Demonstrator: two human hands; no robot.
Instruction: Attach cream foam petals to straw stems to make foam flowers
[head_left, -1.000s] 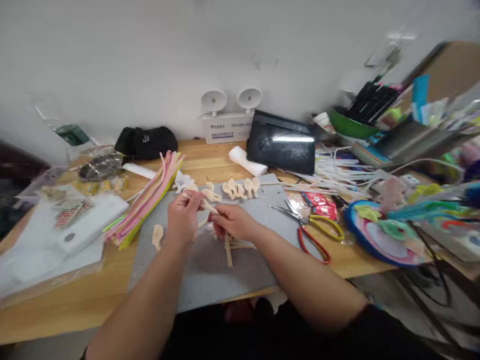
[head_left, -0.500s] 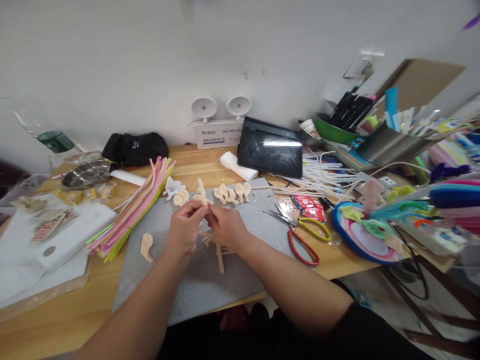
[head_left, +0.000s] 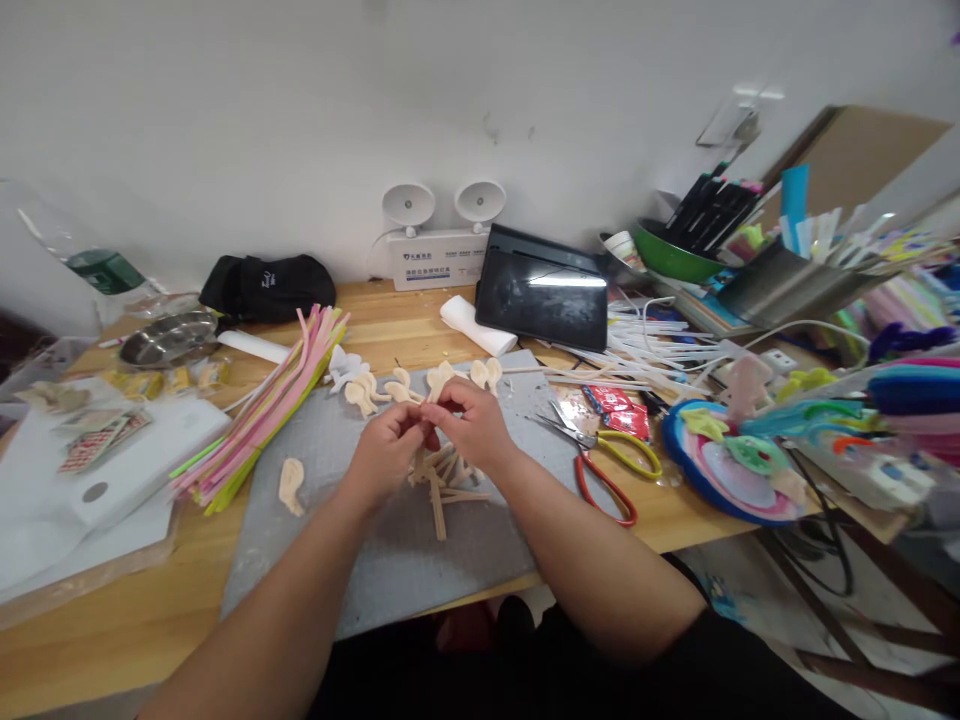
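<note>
My left hand (head_left: 388, 448) and my right hand (head_left: 474, 425) meet over the middle of the grey mat (head_left: 300, 560), thumbs and fingertips pinched together. Between them is a beige fuzzy pipe cleaner piece, mostly covered by the fingers. Just beyond the left fingers shows a curled beige shape (head_left: 401, 385); whether it joins the held piece is unclear. Bent beige pipe cleaner shapes (head_left: 361, 393) lie to the left of it, and more (head_left: 487, 374) behind my right hand. Straight beige pipe cleaner strips (head_left: 438, 510) lie under the hands. A single beige curl (head_left: 292, 486) rests at the mat's left.
Pink and yellow-green pipe cleaners (head_left: 262, 410) lie at the left. Right of the mat are scissors (head_left: 574, 430) and red-and-yellow-handled pliers (head_left: 611, 480). Behind stands a black tablet-like device (head_left: 541, 295) beside a twin-lamp light (head_left: 439, 260). Coloured craft pieces (head_left: 735, 460) crowd the right.
The beige piece that stood up above my fingertips no longer stands upright there. Both hands have shifted slightly right, and my right hand has turned, its fingers now over the row of beige shapes.
</note>
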